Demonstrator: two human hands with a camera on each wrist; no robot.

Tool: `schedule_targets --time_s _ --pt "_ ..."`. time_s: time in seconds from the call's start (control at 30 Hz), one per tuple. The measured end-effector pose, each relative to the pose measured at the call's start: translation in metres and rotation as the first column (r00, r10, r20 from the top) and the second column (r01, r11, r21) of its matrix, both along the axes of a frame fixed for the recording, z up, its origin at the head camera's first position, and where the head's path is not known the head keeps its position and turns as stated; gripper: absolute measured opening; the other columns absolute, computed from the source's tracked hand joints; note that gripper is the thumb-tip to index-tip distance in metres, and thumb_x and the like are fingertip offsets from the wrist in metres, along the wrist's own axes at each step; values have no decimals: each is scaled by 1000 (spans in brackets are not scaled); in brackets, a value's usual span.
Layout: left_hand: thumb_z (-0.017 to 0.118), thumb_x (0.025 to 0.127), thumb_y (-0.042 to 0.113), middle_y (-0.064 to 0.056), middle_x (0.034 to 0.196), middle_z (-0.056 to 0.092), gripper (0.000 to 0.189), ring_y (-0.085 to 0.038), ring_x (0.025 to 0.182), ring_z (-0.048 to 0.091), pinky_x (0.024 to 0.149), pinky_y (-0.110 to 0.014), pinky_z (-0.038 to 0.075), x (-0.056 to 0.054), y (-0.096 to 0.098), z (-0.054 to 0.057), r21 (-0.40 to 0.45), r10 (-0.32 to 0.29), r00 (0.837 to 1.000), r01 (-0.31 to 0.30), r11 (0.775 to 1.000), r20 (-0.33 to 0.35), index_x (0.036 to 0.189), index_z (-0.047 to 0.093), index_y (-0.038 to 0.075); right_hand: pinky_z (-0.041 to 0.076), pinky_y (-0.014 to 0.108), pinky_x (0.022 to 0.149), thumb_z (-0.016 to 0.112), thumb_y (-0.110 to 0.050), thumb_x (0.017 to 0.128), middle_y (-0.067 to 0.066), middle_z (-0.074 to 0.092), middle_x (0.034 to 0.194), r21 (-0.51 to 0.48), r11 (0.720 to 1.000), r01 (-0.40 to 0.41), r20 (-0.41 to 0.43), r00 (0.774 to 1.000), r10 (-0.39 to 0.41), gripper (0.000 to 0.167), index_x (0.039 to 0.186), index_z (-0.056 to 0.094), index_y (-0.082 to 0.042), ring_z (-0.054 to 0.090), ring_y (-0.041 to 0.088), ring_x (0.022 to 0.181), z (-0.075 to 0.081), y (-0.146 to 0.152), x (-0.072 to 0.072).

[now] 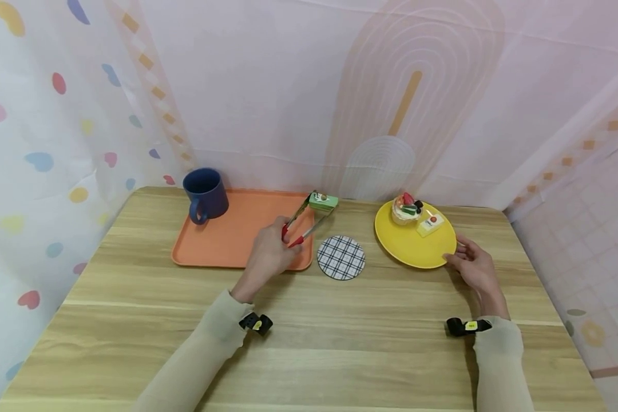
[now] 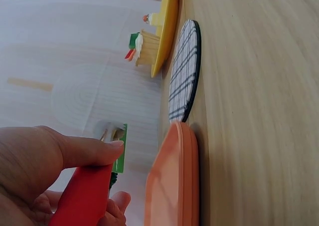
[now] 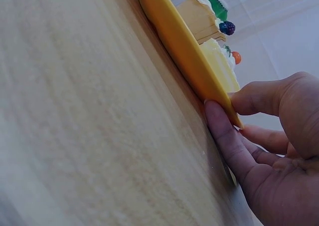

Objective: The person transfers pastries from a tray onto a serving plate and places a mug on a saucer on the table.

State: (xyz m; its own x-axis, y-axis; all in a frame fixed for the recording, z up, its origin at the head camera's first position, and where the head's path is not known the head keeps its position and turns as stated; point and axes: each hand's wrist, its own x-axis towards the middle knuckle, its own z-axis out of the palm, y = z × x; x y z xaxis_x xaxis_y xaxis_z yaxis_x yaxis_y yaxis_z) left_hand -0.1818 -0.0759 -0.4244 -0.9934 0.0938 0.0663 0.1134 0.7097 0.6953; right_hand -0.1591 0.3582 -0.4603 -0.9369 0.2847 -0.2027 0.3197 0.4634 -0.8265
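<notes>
My left hand [image 1: 273,247] grips red-handled tongs [image 1: 304,233] over the right part of the orange tray [image 1: 221,258]. Between the tongs' tips is a small green cake slice [image 1: 323,201], held above the tray's far right corner. In the left wrist view the red handle [image 2: 84,196] lies between thumb and fingers. My right hand [image 1: 474,264] pinches the near right rim of the yellow plate [image 1: 407,252], thumb on top and fingers beneath, as the right wrist view shows. On that plate stand a fruit-topped cupcake [image 1: 405,213] and a pale yellow cake slice [image 1: 430,225].
A dark blue mug [image 1: 208,197] stands at the tray's far left corner. The round plaid coaster [image 1: 341,257] lies on the wooden table [image 1: 340,349] between tray and plate. A patterned cloth backdrop [image 1: 268,103] rises behind the table's far edge.
</notes>
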Motion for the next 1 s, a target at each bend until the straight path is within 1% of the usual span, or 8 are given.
schedule_targets --time_s 0.23,0.4,0.5,0.73,0.93,1.0 --pt "83 85 20 -6 77 52 51 -21 66 48 54 -30 33 1 8 2 -6 -36 999 36 999 -29 124 58 1 53 11 76 66 -17 99 21 51 143 -4 1000 1 -6 1000 -1 71 160 31 -7 54 -8 91 1 1 0" --pt "82 85 19 -6 81 53 55 -21 68 49 55 -30 34 3 13 3 -1 -45 999 45 999 -12 131 57 2 53 11 75 66 -16 99 21 52 143 -2 1000 2 -9 1000 -2 71 160 32 -6 54 -9 89 1 1 1" --pt "82 84 18 -5 82 54 56 -21 70 50 56 -30 36 3 17 4 0 -46 999 46 999 -11 132 57 3 52 10 75 66 -16 99 22 52 143 10 1000 0 -11 1000 0 71 160 32 -5 53 -9 89 1 1 0" --pt "83 83 17 -6 81 55 51 -21 70 51 56 -30 38 5 24 6 -2 -66 997 66 998 -46 126 60 3 54 13 75 67 -14 99 22 53 140 -13 1000 -26 -41 999 25 71 160 31 -4 55 -12 87 -1 1 1" --pt "85 83 17 -5 79 54 41 -21 71 52 57 -30 38 6 31 7 12 -87 995 87 996 -47 113 60 4 54 13 75 68 -15 98 22 53 140 -3 1000 -23 -40 999 23 72 160 31 -4 55 -12 86 -1 1 0" --pt "85 84 16 -6 79 55 41 -20 70 52 57 -29 37 6 33 7 12 -93 995 93 996 -46 113 59 5 54 13 75 68 -15 99 22 53 140 1 1000 -23 -39 999 23 72 160 31 -5 55 -12 86 -2 1 -1"
